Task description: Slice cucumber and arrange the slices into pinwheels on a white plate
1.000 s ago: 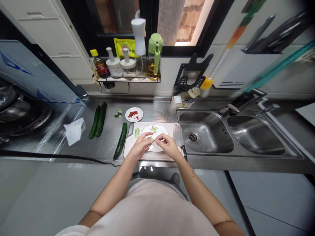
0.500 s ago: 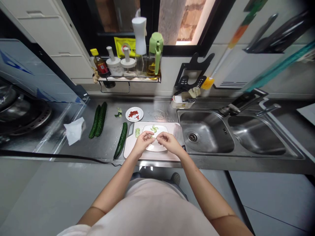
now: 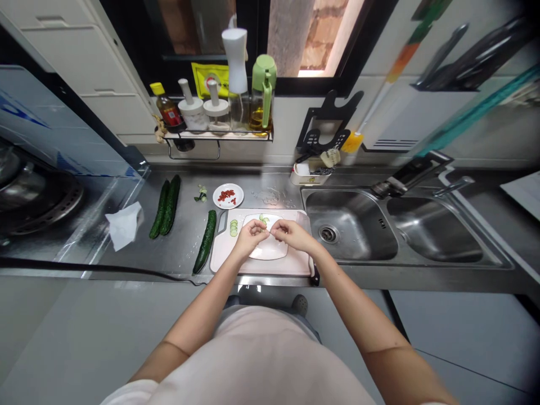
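Both hands are over a square white plate (image 3: 270,251) that rests on a pale pink cutting board (image 3: 219,257). My left hand (image 3: 252,235) is closed in a pinch above the plate's left half. Opposite it, my right hand (image 3: 292,234) pinches too, and the fingertips of the two hands nearly meet. Whatever lies between them is too small to make out. Some green cucumber slices (image 3: 263,217) show on the plate just behind the fingers, partly covered. A short row of cucumber slices (image 3: 233,227) lies on the board to the left of the plate.
A whole cucumber (image 3: 205,242) lies against the board's left side, with two more cucumbers (image 3: 165,206) farther left. Behind the board are a round plate of red pieces (image 3: 228,196) and cucumber scraps (image 3: 202,194). A knife handle (image 3: 315,275) sticks out by the sink (image 3: 354,225).
My right hand has shifted slightly up and away from me over the plate, and its fingers have turned a little. My left hand has barely moved. The view has drifted slightly.
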`<state>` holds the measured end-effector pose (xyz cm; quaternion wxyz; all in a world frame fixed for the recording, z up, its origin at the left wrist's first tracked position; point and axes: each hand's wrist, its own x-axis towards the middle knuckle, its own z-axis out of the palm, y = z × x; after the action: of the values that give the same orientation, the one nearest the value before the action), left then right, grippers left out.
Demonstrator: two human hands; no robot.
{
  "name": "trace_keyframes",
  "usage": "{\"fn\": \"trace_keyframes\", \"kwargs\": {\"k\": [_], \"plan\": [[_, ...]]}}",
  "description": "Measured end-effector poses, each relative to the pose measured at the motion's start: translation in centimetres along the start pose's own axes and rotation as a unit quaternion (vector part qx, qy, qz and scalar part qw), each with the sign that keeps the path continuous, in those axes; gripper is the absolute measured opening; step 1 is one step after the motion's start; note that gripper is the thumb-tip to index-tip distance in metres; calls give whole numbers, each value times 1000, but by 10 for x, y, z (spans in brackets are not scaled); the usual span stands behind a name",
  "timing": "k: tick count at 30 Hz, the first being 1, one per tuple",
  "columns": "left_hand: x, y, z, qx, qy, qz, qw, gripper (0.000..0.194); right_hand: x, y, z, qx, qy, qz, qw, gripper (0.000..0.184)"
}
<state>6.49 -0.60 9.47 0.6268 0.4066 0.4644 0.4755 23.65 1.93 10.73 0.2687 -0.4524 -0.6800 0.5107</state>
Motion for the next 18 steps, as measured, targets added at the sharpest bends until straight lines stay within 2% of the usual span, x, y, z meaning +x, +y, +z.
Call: {"fn": "trace_keyframes", "kwargs": {"k": [9,18], "plan": [[31,-4,16,20,11,22,999,27,24,7,-33,-49,-41,14,998,23],[41,-26,19,36,3,25,999,23,31,31,-38,-59,-66,45,995,22]]}}
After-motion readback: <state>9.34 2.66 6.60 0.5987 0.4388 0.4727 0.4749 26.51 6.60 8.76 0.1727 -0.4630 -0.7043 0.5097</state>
